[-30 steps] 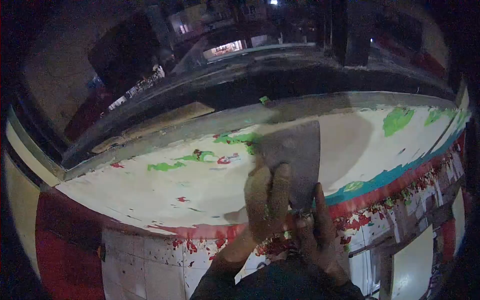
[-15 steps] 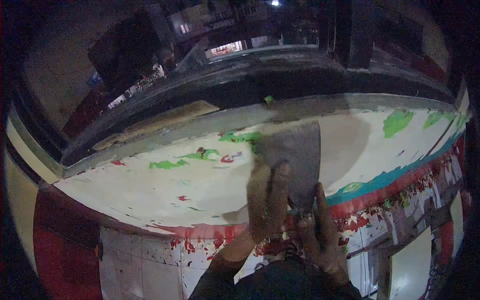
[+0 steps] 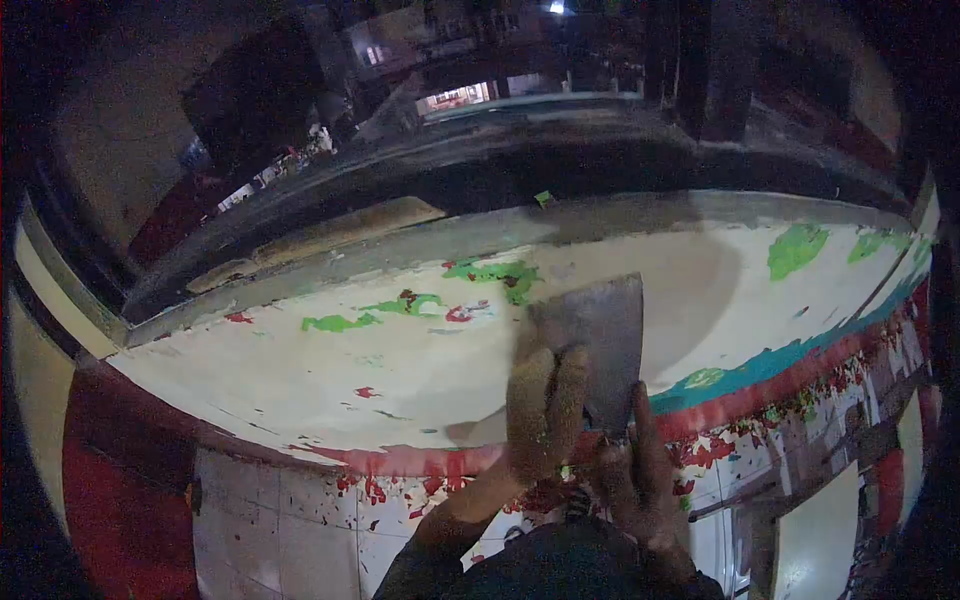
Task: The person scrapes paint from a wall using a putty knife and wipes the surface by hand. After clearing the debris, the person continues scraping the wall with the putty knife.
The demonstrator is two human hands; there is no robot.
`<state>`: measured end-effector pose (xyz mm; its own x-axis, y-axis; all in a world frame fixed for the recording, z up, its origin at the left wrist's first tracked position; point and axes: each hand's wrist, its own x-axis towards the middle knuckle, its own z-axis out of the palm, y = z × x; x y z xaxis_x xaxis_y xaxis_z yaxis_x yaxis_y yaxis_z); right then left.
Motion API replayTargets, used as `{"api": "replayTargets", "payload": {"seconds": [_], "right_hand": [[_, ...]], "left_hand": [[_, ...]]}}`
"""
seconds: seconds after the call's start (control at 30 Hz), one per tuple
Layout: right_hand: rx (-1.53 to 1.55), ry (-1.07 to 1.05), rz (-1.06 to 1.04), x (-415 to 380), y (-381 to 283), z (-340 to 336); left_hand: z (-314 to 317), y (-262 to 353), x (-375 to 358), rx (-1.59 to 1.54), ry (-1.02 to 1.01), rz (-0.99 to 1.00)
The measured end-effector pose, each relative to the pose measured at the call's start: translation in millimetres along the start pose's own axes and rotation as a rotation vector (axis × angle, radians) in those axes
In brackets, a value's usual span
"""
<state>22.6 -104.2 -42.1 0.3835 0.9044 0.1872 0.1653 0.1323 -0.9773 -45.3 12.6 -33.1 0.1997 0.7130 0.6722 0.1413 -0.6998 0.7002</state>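
A wide, flat metal scraper point(image 3: 600, 325) lies against the white wall panel point(image 3: 240, 390), which carries green, red and teal paint patches. My left hand point(image 3: 545, 410) presses its fingers on the left side of the blade. Around the scraper's lower end is my right hand point(image 3: 635, 485), closed, with a finger along the blade's right edge. The handle is mostly hidden by the hands. Left of the blade, green paint remnants point(image 3: 515, 275) stick to the panel.
Above the panel runs a grey ledge point(image 3: 600, 215) with a dark window behind it. A flat brown piece point(image 3: 340, 230) lies at the ledge's left. Red and green flakes are scattered over the tiled floor point(image 3: 280, 520). A pale board point(image 3: 820, 540) is at the lower right.
The scraper and both hands have moved down the panel, away from the ledge. More of the green patch left of the blade now shows.
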Motion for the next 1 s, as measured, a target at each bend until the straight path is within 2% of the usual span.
{"api": "replayTargets", "payload": {"seconds": [0.1,0.17,0.2,0.27,0.33,0.4,0.47,0.53,0.6,0.7,0.73,0.8,0.87,0.9,0.97,1.0], "right_hand": [[-0.118,-0.079,0.164,1.8,-16.1,-2.3],[-0.026,-0.052,0.024,-5.8,6.6,-5.2],[0.018,-0.046,-0.051,-4.1,8.9,-4.7],[-0.125,-0.043,-0.154,3.7,2.5,-1.1],[-0.139,-0.031,-0.184,1.9,1.4,3.4],[-0.059,-0.013,-0.174,0.2,6.9,5.8],[-0.035,-0.008,-0.14,-3.4,12.5,3.8],[-0.034,-0.017,-0.077,-3.9,12.4,5.8],[-0.035,-0.035,-0.011,0.0,5.2,11.3],[-0.04,0.01,-0.024,-0.5,8.9,12.2],[-0.044,0.018,-0.031,0.2,11.3,12.0],[-0.045,0.041,-0.017,-4.5,16.3,13.1],[-0.086,-0.016,0.024,-6.2,5.3,9.8],[-0.105,-0.04,0.032,-5.1,-0.1,8.9],[-0.026,-0.014,0.114,-11.2,1.3,7.0],[0.011,-0.009,0.156,-12.3,2.0,6.0]], "left_hand": [[-4.9,20.2,3.9,-0.095,-0.023,-0.233],[-4.3,12.7,-1.6,-0.071,-0.061,-0.155],[-0.9,6.8,-3.2,-0.17,-0.065,-0.13],[-2.5,-2.8,-6.0,0.005,0.008,-0.059],[-6.6,11.8,7.5,-0.142,0.039,-0.202],[-1.5,-6.5,-9.3,-0.012,0.021,-0.048],[-2.8,-0.5,-5.6,-0.149,-0.075,-0.12],[-8.0,0.7,-3.9,-0.002,-0.051,-0.103],[-8.8,-8.2,5.0,0.271,0.094,0.371],[-6.0,-4.4,-4.6,-0.118,-0.08,-0.019],[-6.3,-2.5,-4.9,-0.177,-0.095,-0.088],[-8.2,-27.5,-4.0,0.111,-0.019,0.045],[-7.4,-36.4,-12.9,0.158,-0.018,-0.02],[-8.0,-27.3,-12.2,0.061,-0.048,-0.136],[-8.2,-14.0,-7.3,-0.092,-0.077,-0.187],[-6.9,-9.5,-5.8,-0.147,-0.072,-0.131]]}}
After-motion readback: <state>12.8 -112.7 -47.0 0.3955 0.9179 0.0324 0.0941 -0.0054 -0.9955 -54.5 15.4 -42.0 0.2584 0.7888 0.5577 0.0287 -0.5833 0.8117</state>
